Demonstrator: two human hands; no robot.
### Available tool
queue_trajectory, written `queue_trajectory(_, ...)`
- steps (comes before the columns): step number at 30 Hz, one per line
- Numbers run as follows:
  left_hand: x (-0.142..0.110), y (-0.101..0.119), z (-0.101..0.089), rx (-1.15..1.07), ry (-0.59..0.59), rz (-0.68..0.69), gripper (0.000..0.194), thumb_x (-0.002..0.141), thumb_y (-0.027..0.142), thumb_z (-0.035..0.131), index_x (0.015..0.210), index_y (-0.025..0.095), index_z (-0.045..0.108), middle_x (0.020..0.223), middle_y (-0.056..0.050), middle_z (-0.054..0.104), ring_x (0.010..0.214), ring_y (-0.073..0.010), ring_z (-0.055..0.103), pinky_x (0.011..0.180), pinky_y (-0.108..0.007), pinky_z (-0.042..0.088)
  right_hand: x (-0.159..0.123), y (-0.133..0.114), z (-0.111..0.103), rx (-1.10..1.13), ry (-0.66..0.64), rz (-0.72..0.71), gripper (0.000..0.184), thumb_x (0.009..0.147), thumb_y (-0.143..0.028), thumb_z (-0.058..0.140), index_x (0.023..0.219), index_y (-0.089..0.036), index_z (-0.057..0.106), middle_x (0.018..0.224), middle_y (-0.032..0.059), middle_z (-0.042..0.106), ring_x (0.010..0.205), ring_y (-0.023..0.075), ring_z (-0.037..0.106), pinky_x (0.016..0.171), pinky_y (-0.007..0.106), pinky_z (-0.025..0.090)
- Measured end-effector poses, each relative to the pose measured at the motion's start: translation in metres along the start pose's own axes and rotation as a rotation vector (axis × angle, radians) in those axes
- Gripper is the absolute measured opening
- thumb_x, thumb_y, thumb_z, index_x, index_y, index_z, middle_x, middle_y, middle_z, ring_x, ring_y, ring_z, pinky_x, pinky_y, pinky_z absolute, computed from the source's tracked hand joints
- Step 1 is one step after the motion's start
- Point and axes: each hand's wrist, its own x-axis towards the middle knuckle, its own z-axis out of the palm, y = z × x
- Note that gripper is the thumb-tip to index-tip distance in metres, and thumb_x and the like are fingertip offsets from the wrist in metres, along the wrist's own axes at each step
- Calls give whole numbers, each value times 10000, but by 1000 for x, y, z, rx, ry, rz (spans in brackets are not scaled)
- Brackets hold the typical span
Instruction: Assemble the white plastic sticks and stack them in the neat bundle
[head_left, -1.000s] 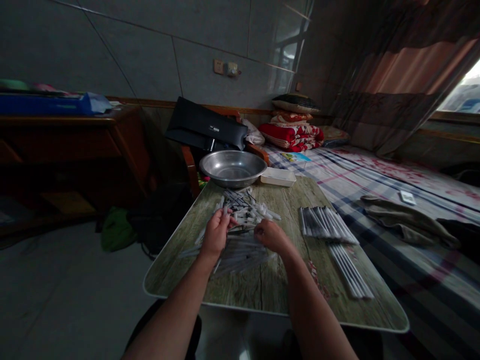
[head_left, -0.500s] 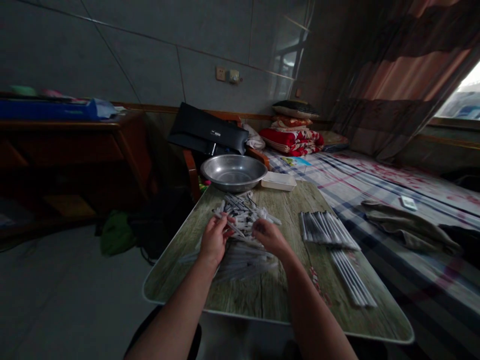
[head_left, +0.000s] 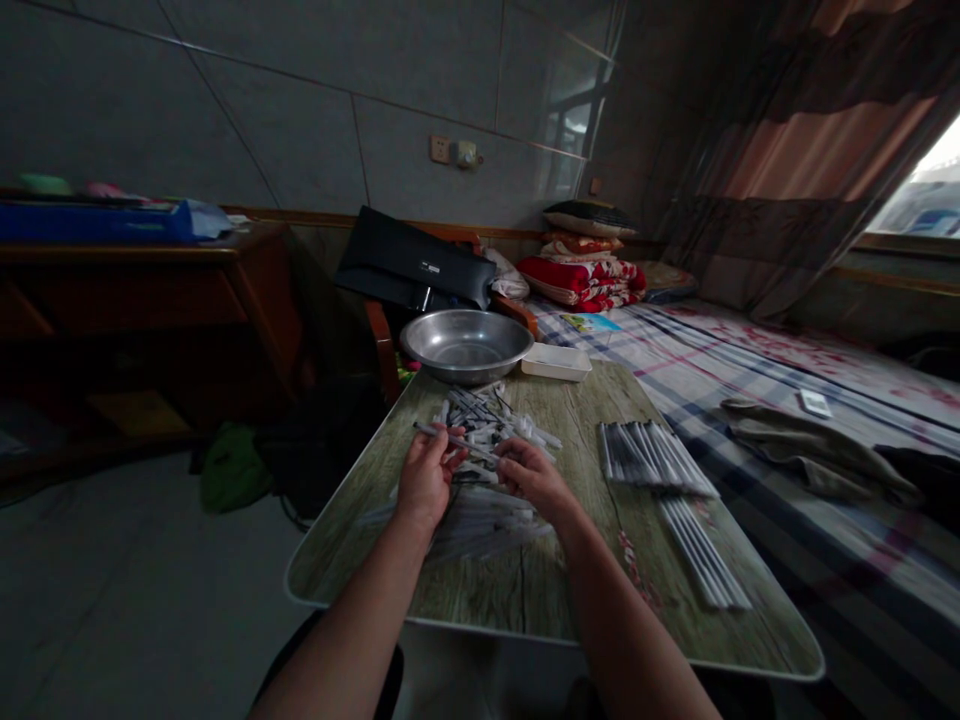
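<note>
Picking a slim plastic syringe from the loose heap just below the grip: the left hand pinches it, its far end reaching the right hand, whose hold I cannot tell.

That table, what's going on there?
A person is working at a table with bare hands. The left hand holds a thin plastic tube above a messy pile of tubes, and the right hand is close to the tube's far end. Neat rows of tubes lie to the right, and a metal bowl sits at the table's far edge.
</note>
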Motion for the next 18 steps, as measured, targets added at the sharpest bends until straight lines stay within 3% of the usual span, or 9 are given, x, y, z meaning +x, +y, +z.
queue_trajectory(10,-1,-2,0,54,-73,-21,408,618,332,823,898,181,568,879,-28,712,758,-151,680,659,-266,557,4,6,-2,0,-3,-67,339,792,-465,652,952,-191,533,544,-95,422,440,63,350,408,187,252)
queue_trajectory(18,-3,-1,0,163,-89,-95,378,623,365,823,851,176,589,813,-46,722,706,-169,686,626,-269,565,3,5,-2,-91,-55,18,342,799,-512,616,864,-187,532,569,-57,541,432,72,445,418,204,328)
